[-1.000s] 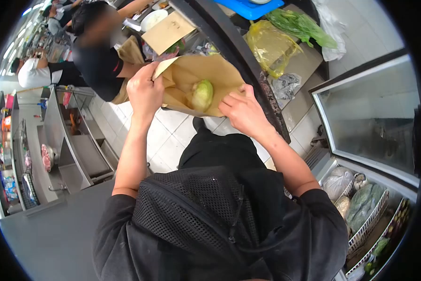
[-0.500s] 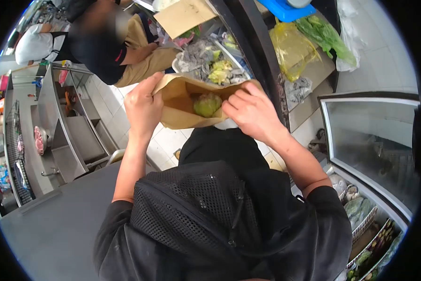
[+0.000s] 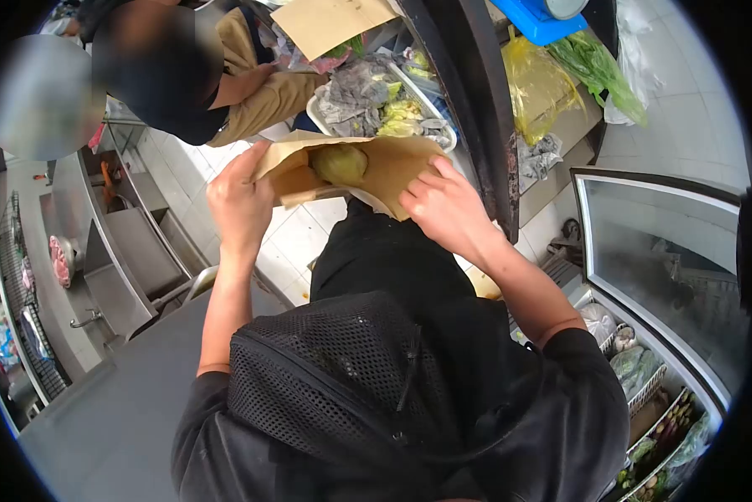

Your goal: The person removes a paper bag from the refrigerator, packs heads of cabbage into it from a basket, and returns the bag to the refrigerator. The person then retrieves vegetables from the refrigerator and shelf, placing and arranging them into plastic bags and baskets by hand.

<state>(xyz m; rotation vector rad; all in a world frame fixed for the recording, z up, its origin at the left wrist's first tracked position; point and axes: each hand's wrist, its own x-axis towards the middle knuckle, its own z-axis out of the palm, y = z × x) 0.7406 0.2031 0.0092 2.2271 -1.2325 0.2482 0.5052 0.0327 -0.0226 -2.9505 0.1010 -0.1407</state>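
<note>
The paper bag (image 3: pixel 395 170) gapes between the hands (image 3: pixel 240 202) (image 3: pixel 448 202), leaving room right of the round vegetable (image 3: pixel 340 164) that obstructs its left.

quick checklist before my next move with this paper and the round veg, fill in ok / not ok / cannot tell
1. Left hand grips one side of the brown paper: ok.
2. Right hand grips the opposite side: ok.
3. Round, pale green vegetable lies within the paper: ok.
4. Paper closed over the vegetable: not ok, it gapes open between the hands.
5. Paper's underside free of tears: cannot tell, mostly hidden.
6. Silver-framed glass door shut: not ok, it stands open.
</note>
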